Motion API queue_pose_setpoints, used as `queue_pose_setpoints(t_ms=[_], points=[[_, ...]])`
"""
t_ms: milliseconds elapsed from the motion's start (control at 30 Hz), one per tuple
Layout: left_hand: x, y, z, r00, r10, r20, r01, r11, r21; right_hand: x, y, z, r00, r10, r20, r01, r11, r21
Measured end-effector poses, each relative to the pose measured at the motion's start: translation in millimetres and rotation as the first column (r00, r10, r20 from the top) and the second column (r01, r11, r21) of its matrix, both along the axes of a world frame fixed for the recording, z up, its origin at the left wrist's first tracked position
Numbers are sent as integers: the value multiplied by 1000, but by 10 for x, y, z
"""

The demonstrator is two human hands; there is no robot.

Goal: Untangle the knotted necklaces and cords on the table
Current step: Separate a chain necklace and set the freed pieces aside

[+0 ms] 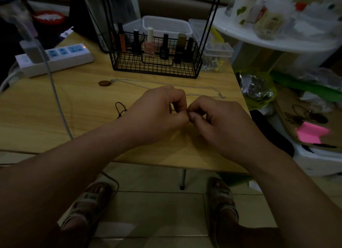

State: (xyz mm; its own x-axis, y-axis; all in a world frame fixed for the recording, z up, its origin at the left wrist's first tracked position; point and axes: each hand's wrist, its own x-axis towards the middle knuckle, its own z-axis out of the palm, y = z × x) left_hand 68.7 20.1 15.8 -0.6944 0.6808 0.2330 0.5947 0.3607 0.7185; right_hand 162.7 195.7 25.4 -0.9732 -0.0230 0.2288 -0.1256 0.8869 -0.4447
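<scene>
Dimly lit wooden table [83,103]: wire basket [155,66], power strip [55,58], necklace [140,82]; tiled floor [157,210].

Bare forearms [77,155]; beige strapped sandals [88,198] with dark lettering across each front band

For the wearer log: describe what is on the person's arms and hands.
The left hand and right hand are bare: no gloves, rings, watch or bracelet show in this dim view. The left forearm and right forearm are uncovered to the frame's edge, no sleeve in sight. The right thumbnail looks short and unpainted.
</scene>
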Motion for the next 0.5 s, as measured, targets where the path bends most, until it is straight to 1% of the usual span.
queue_pose_setpoints(t_ms=[33,100,133,200,267,367,500], points=[[-9,-3,-11,999,3,-38,-3,1000,-17,-6,-12,3,1000,3,-6,-3,999,38],[-16,-3,-20,996,1,-92,-5,999,-43,-18,-27,3,1000,4,-12,-4,998,62],[-15,0,-16,995,2,-102,-7,999,-49,-22,-25,1,1000,4,-14,-3,998,61],[-18,2,-13,997,13,-76,-16,999,-42,-25,-9,-7,1000,-12,-16,12,1000,26],[-18,-4,-1,1000,20,-24,-20,1000,-17,-13,9,-12,999,-42,-11,41,996,-82],[0,-11,31,997,-1,79,-1,999,33,8,19,-1,998,-59,13,61,961,-271],[5,-32,88,955,-73,289,35,990,135,9,16,34,999,-23,23,31,859,-512]])
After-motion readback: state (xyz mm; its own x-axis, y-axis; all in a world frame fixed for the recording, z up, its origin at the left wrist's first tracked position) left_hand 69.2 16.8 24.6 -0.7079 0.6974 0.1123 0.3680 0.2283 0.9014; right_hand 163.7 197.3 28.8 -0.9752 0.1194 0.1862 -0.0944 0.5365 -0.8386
